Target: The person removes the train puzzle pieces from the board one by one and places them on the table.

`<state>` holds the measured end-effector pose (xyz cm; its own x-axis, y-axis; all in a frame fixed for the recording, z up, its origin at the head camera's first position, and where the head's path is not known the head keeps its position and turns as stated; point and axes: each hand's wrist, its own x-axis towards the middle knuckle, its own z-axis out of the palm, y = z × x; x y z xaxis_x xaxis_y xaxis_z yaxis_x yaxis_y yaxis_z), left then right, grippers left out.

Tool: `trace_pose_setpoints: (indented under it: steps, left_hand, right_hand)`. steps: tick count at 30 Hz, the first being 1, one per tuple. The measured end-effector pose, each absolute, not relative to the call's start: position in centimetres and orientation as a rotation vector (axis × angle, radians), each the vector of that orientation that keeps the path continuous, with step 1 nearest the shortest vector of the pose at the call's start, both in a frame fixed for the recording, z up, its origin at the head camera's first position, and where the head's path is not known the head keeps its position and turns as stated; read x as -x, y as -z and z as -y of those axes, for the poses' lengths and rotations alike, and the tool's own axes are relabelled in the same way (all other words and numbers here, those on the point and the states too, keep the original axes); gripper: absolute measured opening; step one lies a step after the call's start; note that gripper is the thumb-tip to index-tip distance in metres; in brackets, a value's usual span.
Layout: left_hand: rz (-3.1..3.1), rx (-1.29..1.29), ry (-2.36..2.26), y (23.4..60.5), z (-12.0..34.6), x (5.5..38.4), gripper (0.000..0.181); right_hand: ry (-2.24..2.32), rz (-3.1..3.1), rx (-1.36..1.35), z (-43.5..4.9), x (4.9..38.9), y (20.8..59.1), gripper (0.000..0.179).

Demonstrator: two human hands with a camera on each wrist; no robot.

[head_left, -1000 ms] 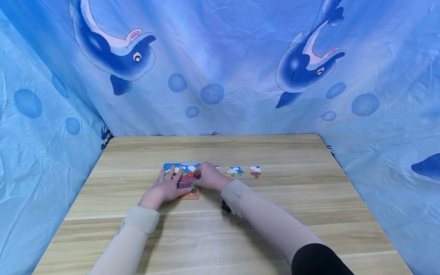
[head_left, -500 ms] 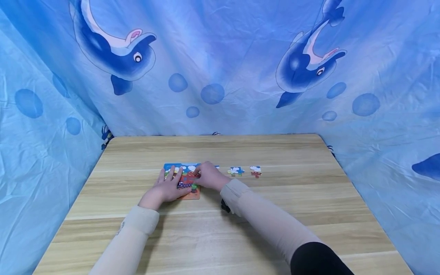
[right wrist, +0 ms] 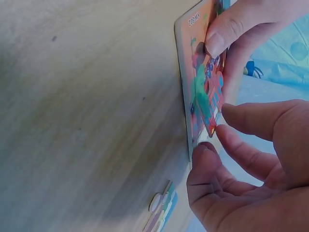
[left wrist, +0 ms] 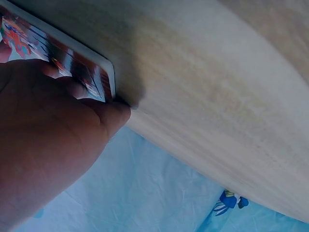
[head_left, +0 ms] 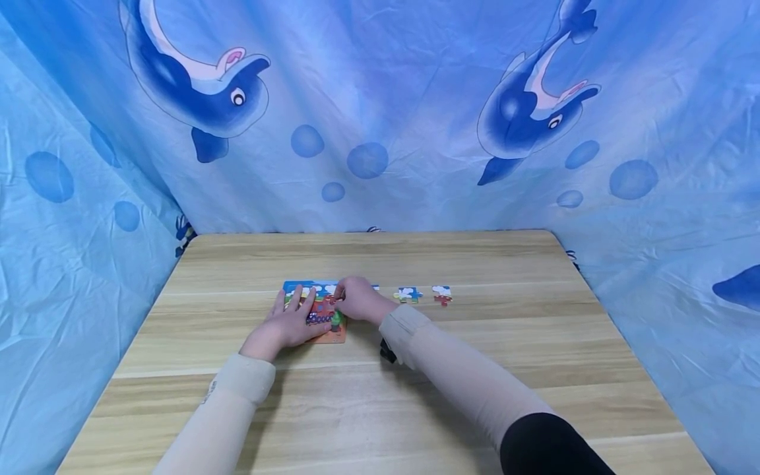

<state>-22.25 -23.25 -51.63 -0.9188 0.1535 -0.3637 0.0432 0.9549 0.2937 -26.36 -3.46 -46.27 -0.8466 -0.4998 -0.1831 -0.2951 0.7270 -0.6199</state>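
A colourful puzzle board (head_left: 326, 338) with a rounded frame lies left of the table's middle. My left hand (head_left: 286, 328) rests on it with fingers spread; its thumb lies over the lower part of the picture in the right wrist view. Over the board's right side is my right hand (head_left: 363, 301), fingers bent. Its thumb and fingertips pinch the corner of a puzzle piece (right wrist: 205, 104) showing a green tree, tilted up from the board. The left wrist view shows the board's corner (left wrist: 109, 72) beside my left fingers.
Two loose puzzle pieces, one with clouds (head_left: 408, 294) and one with red (head_left: 442, 295), lie right of my right hand. Part of another piece (head_left: 375, 287) peeks out behind that hand. A blue dolphin curtain (head_left: 415, 198) hangs around the wooden table (head_left: 380, 409).
My right hand has shifted slightly up and away over the board, and more of the green tree shows below it. The left hand stays in place.
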Motion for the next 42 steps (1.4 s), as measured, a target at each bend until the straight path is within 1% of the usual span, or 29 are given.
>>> trace_pose_setpoints:
  steps: [8,13,21,28,35,42]
  left_hand:
    - [-2.700,-0.138,-0.396,51.0,23.1,22.1,0.114]
    - [-2.697,-0.130,-0.409,50.8,23.0,22.0,0.112]
    - [-2.717,-0.135,-0.405,50.8,22.9,21.8,0.114]
    - [-2.727,-0.123,-0.411,50.9,22.9,21.8,0.116]
    - [-2.722,-0.114,-0.439,49.7,22.4,21.2,0.113]
    - [-2.755,-0.106,-0.454,50.5,22.5,21.3,0.113]
  right_hand:
    - [0.951,-2.587,0.610,3.4,26.1,46.3,0.012]
    - [1.011,-2.563,0.579,3.4,26.1,46.5,0.010]
    - [1.099,-2.556,0.610,2.6,26.6,46.9,0.009]
    - [1.218,-2.510,0.548,0.5,27.1,46.7,0.009]
    - [1.269,-2.504,0.545,-2.6,27.4,46.6,0.005]
    - [1.293,-2.516,0.524,-5.2,27.5,46.3,0.005]
